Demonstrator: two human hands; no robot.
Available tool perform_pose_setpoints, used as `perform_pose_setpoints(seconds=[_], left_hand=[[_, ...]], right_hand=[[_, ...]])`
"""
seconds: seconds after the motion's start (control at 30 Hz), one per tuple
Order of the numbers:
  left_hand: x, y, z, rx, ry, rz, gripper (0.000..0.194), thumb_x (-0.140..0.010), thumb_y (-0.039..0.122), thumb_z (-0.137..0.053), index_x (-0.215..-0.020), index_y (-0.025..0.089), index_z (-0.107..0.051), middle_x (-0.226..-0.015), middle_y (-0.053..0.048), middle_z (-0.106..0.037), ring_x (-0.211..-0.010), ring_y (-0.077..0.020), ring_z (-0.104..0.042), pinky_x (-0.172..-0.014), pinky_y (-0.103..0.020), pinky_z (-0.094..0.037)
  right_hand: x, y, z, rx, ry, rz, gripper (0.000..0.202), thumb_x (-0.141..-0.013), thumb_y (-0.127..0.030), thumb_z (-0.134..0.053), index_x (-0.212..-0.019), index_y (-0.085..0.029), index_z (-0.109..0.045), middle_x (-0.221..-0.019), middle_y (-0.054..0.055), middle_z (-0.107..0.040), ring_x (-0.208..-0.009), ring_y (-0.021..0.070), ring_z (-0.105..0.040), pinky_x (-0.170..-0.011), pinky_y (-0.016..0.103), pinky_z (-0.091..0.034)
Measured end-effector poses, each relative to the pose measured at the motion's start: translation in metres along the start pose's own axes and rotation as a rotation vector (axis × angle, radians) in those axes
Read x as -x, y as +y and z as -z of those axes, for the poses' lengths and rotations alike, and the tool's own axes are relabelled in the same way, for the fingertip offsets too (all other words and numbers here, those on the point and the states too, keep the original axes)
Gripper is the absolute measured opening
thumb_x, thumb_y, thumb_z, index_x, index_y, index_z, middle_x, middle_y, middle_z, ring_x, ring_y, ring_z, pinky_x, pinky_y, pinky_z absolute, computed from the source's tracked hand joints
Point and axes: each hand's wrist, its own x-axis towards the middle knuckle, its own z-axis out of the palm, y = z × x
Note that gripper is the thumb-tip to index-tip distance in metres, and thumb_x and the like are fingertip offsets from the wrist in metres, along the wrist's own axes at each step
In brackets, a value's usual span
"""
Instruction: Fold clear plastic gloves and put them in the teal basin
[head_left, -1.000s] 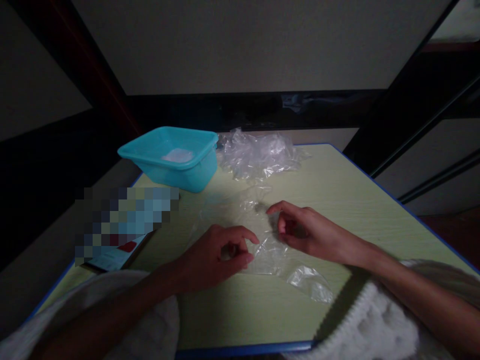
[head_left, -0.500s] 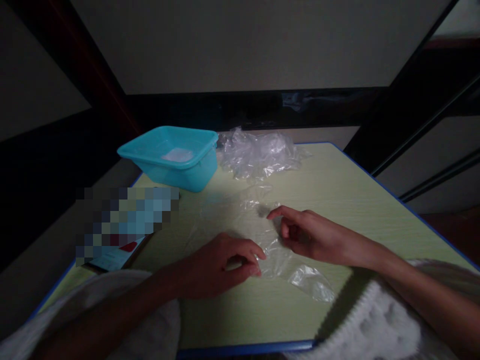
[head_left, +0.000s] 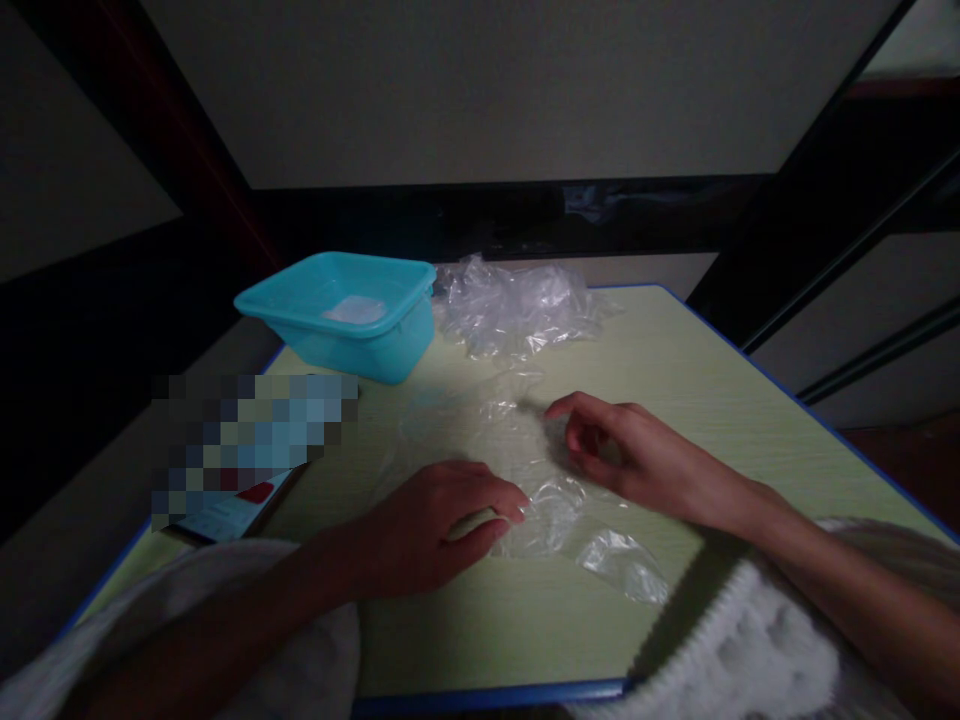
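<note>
A thin clear plastic bag (head_left: 555,510) lies spread flat on the pale table (head_left: 675,370). My left hand (head_left: 450,525) rests over its left part, fingers curved, thumb and fingertips apart at the bag's near side. To the right, my right hand (head_left: 630,450) hovers beside the bag with its fingers bent and a gap between thumb and index finger; nothing shows in it. A small crinkled piece of clear plastic (head_left: 622,566) lies nearer the front edge.
At the back left stands a turquoise basket (head_left: 405,340) with something whitish inside. A heap of crumpled clear plastic (head_left: 525,305) sits beside it. A phone (head_left: 225,515), partly pixelated, lies at the left.
My right hand has moved slightly up and to the right, away from the bag. My left hand's fingertips have shifted a little and lie flatter over the bag.
</note>
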Motion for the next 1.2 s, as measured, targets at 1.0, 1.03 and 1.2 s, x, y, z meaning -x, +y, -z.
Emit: perform_pose_setpoints(seconds=[1.0,1.03,1.2], left_hand=[[-0.001,-0.012,-0.002,-0.382,0.007,-0.1,0.031,-0.09,0.018,-0.039,-0.117,0.013,-0.053,-0.122,-0.012,-0.058,-0.113,-0.0218,-0.051,-0.098,-0.04,-0.038],[-0.001,-0.014,-0.002,-0.392,0.012,-0.084,0.031,-0.089,0.018,-0.04,-0.117,0.014,-0.053,-0.124,-0.012,-0.057,-0.115,-0.022,-0.049,-0.098,-0.041,-0.037],[-0.001,-0.019,-0.003,-0.43,0.013,-0.045,0.033,-0.087,0.019,-0.045,-0.118,0.015,-0.052,-0.128,-0.011,-0.054,-0.12,-0.0231,-0.046,-0.101,-0.043,-0.035]], right_hand=[[0.002,0.004,0.012,0.517,-0.001,0.096,0.024,-0.08,-0.03,-0.054,-0.099,-0.016,-0.057,-0.09,0.01,-0.064,-0.08,0.0235,-0.06,-0.067,0.034,-0.044],[0.001,0.004,0.011,0.534,-0.014,0.107,0.024,-0.079,-0.028,-0.055,-0.1,-0.016,-0.056,-0.088,0.009,-0.063,-0.078,0.0228,-0.06,-0.065,0.034,-0.044],[-0.002,0.006,0.002,0.58,-0.05,0.123,0.031,-0.08,-0.015,-0.044,-0.11,-0.014,-0.052,-0.085,0.009,-0.063,-0.07,0.0198,-0.058,-0.063,0.032,-0.041]])
